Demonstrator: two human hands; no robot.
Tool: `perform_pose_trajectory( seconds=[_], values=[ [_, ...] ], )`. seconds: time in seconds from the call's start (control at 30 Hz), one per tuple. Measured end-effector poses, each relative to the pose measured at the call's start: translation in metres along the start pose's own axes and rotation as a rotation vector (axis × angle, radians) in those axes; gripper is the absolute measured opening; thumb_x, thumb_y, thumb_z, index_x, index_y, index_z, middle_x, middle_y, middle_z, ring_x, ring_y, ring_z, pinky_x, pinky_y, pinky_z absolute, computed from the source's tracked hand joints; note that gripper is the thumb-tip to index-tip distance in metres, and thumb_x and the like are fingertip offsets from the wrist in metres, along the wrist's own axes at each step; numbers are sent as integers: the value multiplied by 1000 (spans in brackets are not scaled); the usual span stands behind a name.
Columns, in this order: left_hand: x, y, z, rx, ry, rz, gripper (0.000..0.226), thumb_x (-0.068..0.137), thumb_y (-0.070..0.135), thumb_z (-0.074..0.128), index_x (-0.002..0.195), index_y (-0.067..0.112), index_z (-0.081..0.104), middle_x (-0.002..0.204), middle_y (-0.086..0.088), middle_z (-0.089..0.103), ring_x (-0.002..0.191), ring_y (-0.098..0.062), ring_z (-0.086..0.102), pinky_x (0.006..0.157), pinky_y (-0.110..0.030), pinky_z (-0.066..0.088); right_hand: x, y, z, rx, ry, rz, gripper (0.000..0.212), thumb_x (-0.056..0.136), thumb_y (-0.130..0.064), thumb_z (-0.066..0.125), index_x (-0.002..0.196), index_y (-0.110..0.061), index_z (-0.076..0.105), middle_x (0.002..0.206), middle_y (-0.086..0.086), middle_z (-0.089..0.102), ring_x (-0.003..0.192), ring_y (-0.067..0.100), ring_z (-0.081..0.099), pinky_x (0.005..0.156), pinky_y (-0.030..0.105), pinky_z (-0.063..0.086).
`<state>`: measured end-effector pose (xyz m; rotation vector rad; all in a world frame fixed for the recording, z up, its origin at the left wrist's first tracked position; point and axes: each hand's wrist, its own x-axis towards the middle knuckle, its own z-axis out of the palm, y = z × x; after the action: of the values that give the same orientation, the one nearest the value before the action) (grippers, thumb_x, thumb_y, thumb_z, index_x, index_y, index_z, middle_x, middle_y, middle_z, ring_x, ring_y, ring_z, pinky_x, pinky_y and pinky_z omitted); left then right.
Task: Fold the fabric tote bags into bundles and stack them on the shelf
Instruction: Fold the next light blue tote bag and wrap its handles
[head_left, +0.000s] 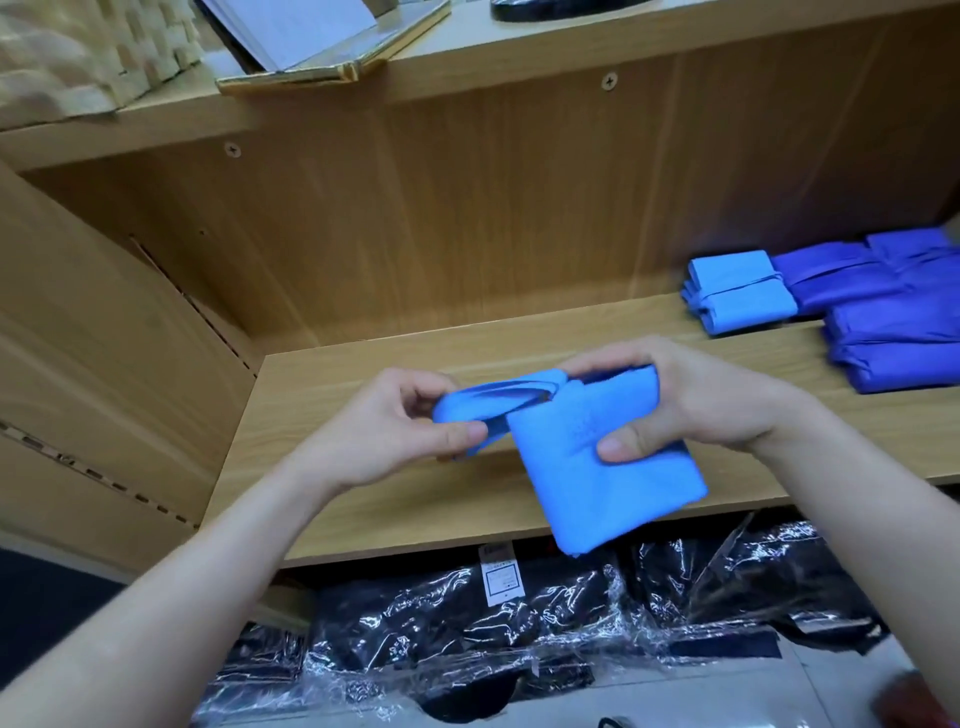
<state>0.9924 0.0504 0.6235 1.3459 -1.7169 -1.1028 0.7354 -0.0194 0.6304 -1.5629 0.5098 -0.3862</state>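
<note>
Head view: the folded light-blue tote bag (597, 478) is held above the front edge of the wooden shelf (363, 493). Its upper corner is hidden inside the right hand (691, 400), thumb pressed on the front face, fingers curled behind. The strap loops (498, 397) are pinched by the left hand (415, 426). A dark object (561, 9) on the upper board (675, 36) is cut off by the frame; a reddish shape (909, 696) at bottom right is too blurred to identify. Print on a white label (500, 577) among the plastic-wrapped dark goods (519, 629) below cannot be read. One light-blue bundle (737, 291) and several darker blue bundles (893, 332) are stacked at the shelf's right end.
</note>
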Motion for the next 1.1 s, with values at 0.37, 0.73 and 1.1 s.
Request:
perform_pose_trajectory(
  seconds=[0.37,0.73,1.1],
  values=[
    [-2,-24,82,-1183,362,-6,32,49,32,91,61,16,67,42,7,33,46,-10,36,56,-20,37,20,54,31,727,309,54,33,46,-2,79,79,-1,75,75,15,72,63,25,70,56,29,56],
    [-12,-11,69,-212,159,99,32,60,26,83,72,20,54,76,11,47,77,-12,46,73,-30,39,20,47,29,654,601,121,44,55,3,70,98,8,67,94,27,69,80,36,68,72,41,58],
    [-1,-14,78,-405,485,49,31,52,18,90,72,30,69,74,11,68,73,-4,61,69,-18,50,23,30,45,823,774,-89,34,59,2,68,93,0,69,87,18,72,76,32,71,66,39,60]
  ],
)
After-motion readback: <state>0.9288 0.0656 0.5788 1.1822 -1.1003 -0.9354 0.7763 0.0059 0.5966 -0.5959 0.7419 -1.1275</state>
